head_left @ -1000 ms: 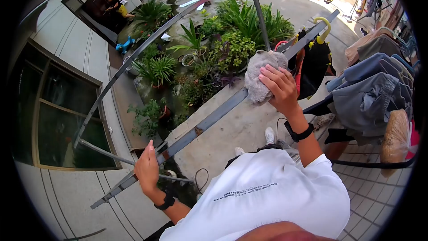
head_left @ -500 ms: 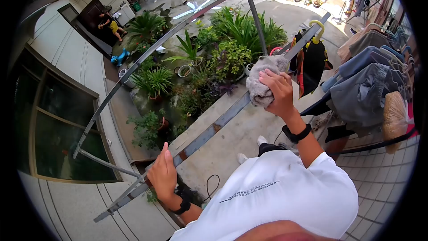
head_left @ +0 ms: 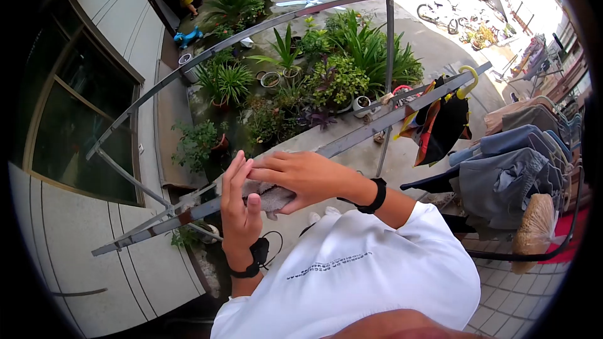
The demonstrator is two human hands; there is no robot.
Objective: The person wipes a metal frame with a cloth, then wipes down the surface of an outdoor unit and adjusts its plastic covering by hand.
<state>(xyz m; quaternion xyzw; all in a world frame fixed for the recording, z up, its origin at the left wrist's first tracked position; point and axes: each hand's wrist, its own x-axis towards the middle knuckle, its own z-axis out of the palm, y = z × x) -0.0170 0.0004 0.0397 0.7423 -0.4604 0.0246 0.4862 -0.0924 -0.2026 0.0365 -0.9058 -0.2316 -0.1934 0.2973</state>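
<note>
My right hand (head_left: 304, 176) presses a grey rag (head_left: 275, 198) against the grey metal rail (head_left: 358, 135), which slants across in front of me. The rag is bunched under the palm and partly hidden by the fingers. Close beside it, my left hand (head_left: 241, 207) is held upright with its fingers stretched out and its thumb raised. Its fingertips meet or overlap those of the right hand; whether it touches the rag I cannot tell. Brown rust patches (head_left: 184, 216) mark the rail left of my hands.
A black umbrella (head_left: 447, 127) with a yellow handle hangs on the rail's right part. Clothes on hangers (head_left: 515, 163) and a bag (head_left: 534, 229) are at right. Potted plants (head_left: 339, 78) lie beyond the rail, a window (head_left: 85, 125) at left. People stand far off.
My right hand has brought the rag down the rail from upper right to beside my left hand. The left hand stays near the rail, fingers still extended. The view has shifted.
</note>
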